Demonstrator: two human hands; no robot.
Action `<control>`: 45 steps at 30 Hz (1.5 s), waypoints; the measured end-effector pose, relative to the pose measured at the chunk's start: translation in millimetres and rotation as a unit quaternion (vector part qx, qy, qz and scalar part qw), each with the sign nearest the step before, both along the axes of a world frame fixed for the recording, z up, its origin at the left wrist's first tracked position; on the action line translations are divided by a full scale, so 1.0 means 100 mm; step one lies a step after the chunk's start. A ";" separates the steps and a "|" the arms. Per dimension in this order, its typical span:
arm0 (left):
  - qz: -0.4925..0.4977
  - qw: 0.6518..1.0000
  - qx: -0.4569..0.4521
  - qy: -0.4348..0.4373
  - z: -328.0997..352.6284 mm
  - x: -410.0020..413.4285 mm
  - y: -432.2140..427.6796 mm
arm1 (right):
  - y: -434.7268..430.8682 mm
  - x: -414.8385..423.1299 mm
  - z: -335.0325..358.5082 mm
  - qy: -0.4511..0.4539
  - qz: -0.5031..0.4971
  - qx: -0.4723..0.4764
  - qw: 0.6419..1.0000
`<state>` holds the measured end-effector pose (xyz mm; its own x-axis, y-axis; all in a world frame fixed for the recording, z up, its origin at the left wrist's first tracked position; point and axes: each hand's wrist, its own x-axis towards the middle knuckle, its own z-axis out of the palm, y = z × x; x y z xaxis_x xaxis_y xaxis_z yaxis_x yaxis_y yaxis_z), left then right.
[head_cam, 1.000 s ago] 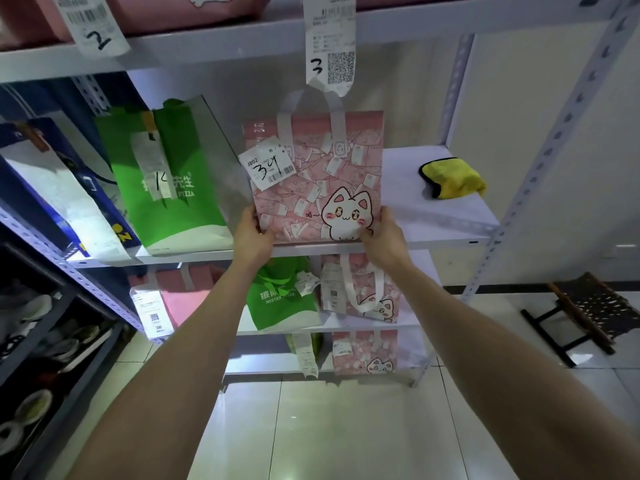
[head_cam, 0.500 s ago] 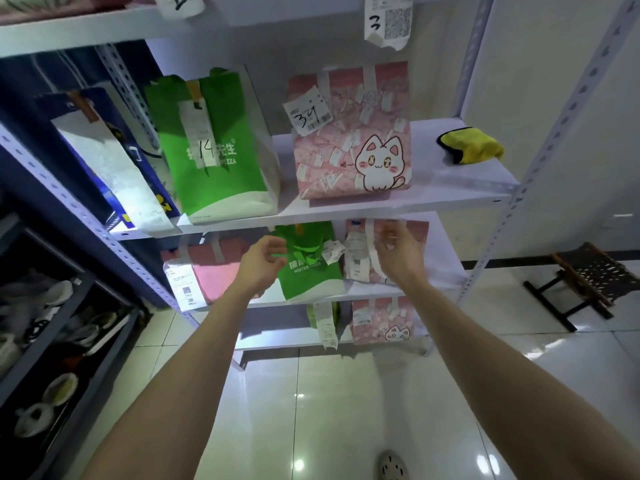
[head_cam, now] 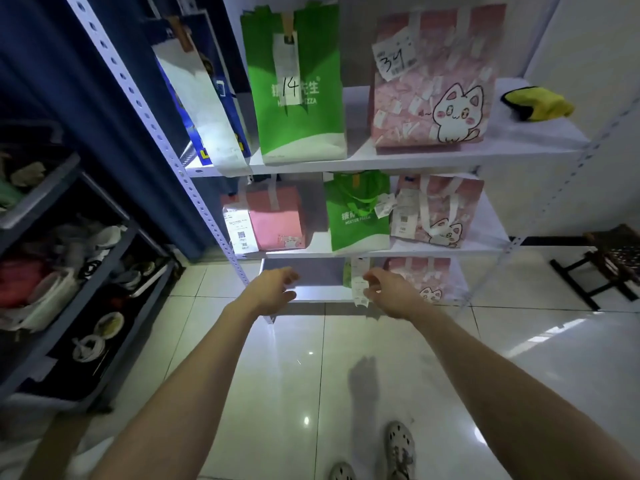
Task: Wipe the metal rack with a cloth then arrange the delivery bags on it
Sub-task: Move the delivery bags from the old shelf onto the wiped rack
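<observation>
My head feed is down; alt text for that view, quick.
The left hand and right hand reach, empty and loosely curled, toward the metal rack's lowest shelf, the right near a hanging receipt. Higher up, the pink cat bag marked 34 and the green bag marked 14 stand upright, with the yellow cloth at the shelf's right end.

At the left, a dark grey shelf unit [head_cam: 38, 206] crammed with crockery, with a white bowl [head_cam: 110, 323] and a smaller dish [head_cam: 88, 346] on the lowest tier and red and white bundles higher up, too blurred to name. Behind it, a deep blue surface [head_cam: 69, 81], curtain or wall hard to tell. Underfoot, glossy pale floor tiles [head_cam: 304, 393] dotted with light, and at the far right a low dark wooden stool [head_cam: 609, 268] standing on them near the white wall [head_cam: 595, 46]
</observation>
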<state>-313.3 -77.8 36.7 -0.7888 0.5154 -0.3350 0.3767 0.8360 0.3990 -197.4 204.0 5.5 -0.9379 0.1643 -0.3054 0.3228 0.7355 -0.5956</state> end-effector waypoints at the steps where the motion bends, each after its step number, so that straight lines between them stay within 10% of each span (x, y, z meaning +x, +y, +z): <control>1: -0.003 1.000 -0.005 0.001 -0.02 0.02 -0.06 | -0.03 0.01 -0.01 -0.003 0.005 0.007 1.000; 45: 0.050 0.994 0.043 0.093 -0.32 -1.13 2.13 | 1.61 -0.54 -0.51 -0.038 -0.060 -0.046 0.996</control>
<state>-426.2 135.0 4.3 -0.8813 0.4522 -0.1371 0.3674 0.8382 0.4030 -251.8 364.6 -45.2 -0.8870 0.2414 -0.3937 0.4515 0.6321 -0.6297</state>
